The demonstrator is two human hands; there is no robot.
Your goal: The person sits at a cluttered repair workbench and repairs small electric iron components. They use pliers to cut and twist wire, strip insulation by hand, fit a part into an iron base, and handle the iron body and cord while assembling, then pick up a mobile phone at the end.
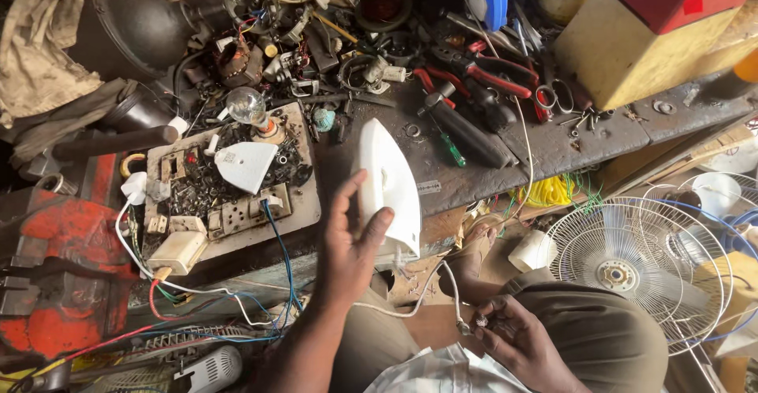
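Workbench (568,144) crowded with tools, coils, wire scraps; red vise (47,275) at left edge, fan grille (632,271) lower right. White clothes iron (387,184) standing on edge near bench front, overhanging slightly. Left hand (347,243) wrapped around iron, thumb across casing. Right hand (513,334) pinching end of white cord (430,282) between fingertips, low over lap. Risk, judged: iron tipping off edge if grip slackens; cord snagging on loose wires; bare conductor touching switchboard (229,192) nearby.

Iron (388,184) on bench (553,144) — board (237,219) left, fan guard (632,263) right.
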